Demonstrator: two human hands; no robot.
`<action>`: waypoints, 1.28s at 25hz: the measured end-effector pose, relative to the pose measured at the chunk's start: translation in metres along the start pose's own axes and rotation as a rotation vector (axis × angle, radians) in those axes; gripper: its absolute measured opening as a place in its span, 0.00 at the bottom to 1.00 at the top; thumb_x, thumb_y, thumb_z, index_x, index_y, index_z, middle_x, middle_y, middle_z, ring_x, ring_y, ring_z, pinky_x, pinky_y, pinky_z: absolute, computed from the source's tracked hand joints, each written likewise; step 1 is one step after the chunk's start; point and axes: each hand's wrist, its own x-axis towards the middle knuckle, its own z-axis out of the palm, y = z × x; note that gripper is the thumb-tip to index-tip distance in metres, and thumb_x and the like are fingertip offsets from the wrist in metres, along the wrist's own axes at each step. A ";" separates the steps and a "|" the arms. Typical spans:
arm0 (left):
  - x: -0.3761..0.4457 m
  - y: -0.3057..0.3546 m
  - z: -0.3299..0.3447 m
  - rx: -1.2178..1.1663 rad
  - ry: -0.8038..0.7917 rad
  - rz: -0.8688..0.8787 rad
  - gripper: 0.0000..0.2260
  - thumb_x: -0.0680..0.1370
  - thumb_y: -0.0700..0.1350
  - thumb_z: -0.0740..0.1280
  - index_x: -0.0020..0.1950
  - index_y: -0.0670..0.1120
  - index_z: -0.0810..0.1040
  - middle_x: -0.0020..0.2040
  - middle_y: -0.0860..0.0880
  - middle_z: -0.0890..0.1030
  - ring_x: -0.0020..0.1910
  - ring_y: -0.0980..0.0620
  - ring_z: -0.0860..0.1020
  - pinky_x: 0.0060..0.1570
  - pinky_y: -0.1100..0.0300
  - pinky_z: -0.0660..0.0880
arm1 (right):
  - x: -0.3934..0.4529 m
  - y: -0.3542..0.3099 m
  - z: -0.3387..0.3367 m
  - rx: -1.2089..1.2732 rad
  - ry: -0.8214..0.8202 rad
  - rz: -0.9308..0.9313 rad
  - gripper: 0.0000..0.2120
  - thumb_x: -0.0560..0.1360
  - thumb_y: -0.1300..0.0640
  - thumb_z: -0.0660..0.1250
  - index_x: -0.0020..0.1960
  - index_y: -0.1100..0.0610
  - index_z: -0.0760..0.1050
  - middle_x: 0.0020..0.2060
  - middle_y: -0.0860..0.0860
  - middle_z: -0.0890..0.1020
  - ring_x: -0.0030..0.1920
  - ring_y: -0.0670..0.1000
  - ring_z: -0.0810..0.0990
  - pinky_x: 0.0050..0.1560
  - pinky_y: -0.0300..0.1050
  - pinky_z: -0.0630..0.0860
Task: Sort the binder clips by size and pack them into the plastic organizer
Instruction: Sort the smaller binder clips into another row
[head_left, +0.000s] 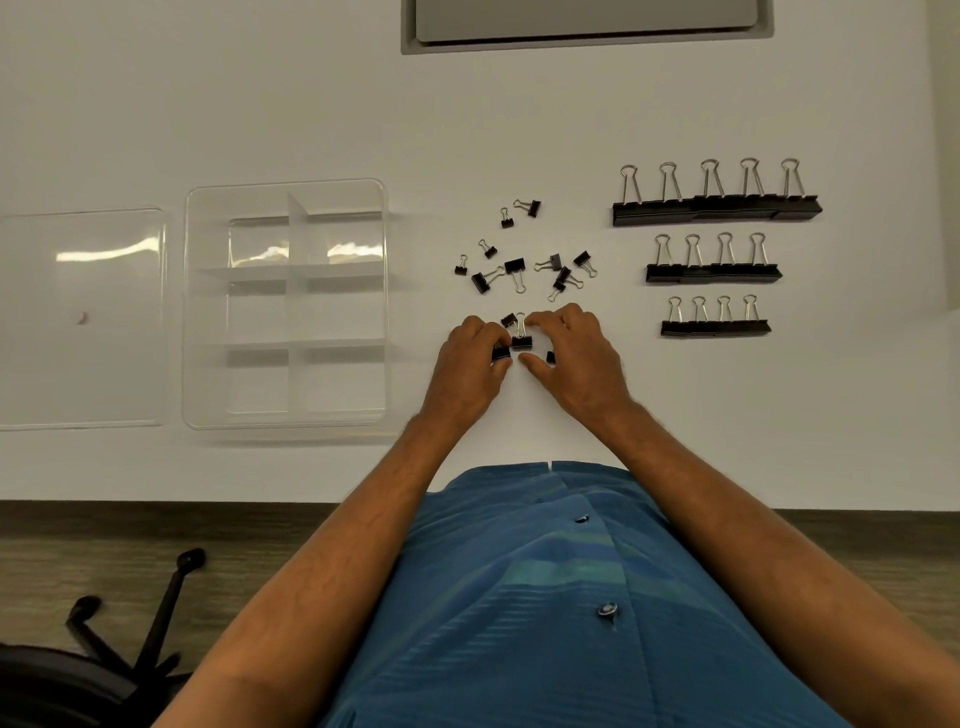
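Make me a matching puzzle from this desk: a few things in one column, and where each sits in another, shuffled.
Things:
1. plastic organizer
2. clear lid
3. row of five largest clips
4. loose small clips

Places:
A. far right, the row farthest from the person
B. leftmost on the table
C. just beyond both hands
D. between the lid and the loose clips

Pairs: 1-D, 2-B, 3-A, 4-C
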 end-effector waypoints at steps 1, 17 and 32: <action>0.000 -0.001 0.000 -0.012 0.001 -0.001 0.10 0.77 0.42 0.71 0.58 0.44 0.77 0.53 0.46 0.76 0.51 0.51 0.73 0.53 0.57 0.73 | 0.001 -0.001 0.001 -0.004 0.003 -0.002 0.24 0.75 0.48 0.73 0.68 0.53 0.74 0.55 0.54 0.76 0.54 0.53 0.74 0.42 0.45 0.75; 0.005 -0.007 0.001 -0.033 0.002 -0.009 0.10 0.77 0.42 0.72 0.57 0.45 0.78 0.54 0.46 0.76 0.51 0.55 0.71 0.53 0.61 0.72 | -0.009 0.007 -0.007 0.171 -0.003 0.050 0.16 0.75 0.54 0.75 0.59 0.57 0.76 0.54 0.53 0.75 0.53 0.50 0.72 0.48 0.43 0.75; 0.004 -0.007 0.002 -0.029 0.000 -0.010 0.10 0.77 0.42 0.72 0.58 0.45 0.78 0.53 0.47 0.76 0.51 0.54 0.72 0.52 0.62 0.71 | 0.001 0.016 -0.020 0.197 -0.074 0.075 0.17 0.73 0.56 0.76 0.59 0.57 0.76 0.55 0.50 0.73 0.51 0.47 0.75 0.48 0.40 0.74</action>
